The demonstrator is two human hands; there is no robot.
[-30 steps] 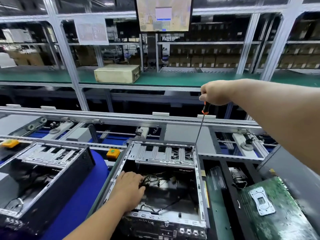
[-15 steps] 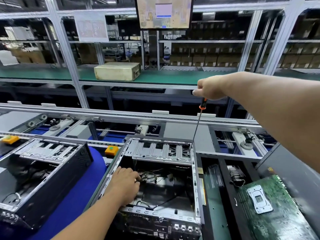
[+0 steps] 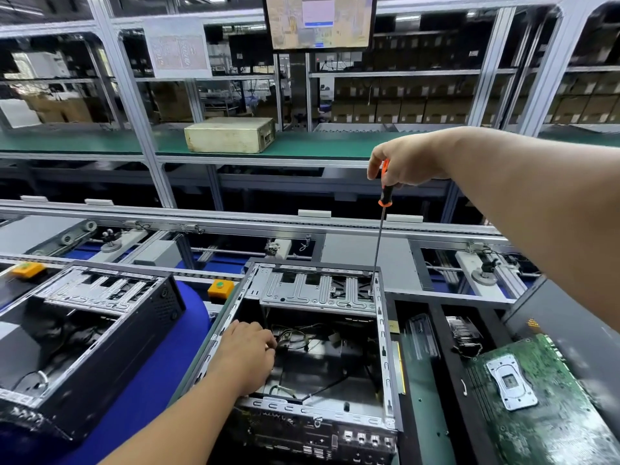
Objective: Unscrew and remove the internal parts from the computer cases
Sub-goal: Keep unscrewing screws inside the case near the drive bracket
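Observation:
An open computer case point(image 3: 382, 333) stands in front of me with a silver drive bracket point(image 3: 315, 292) across its far end and loose cables inside. My right hand point(image 3: 406, 159) grips the orange and black handle of a long screwdriver point(image 3: 379, 236), held nearly upright. Its tip meets the bracket's far right corner. My left hand point(image 3: 248, 355) rests on the case's left wall, with the fingers curled down inside near the cables. Whether they hold a cable is hidden.
A second open case point(image 3: 87, 333) lies to the left on a blue mat point(image 3: 151, 380). To the right sit a green motherboard point(image 3: 543, 397) and trays of removed parts point(image 3: 422, 337). A conveyor rail point(image 3: 235, 223) crosses behind, with a beige box point(image 3: 231, 134) on the green shelf.
The screwdriver handle has slid further out below my right hand's fingers while the tip stays at the bracket corner. My left hand stays on the case's left wall.

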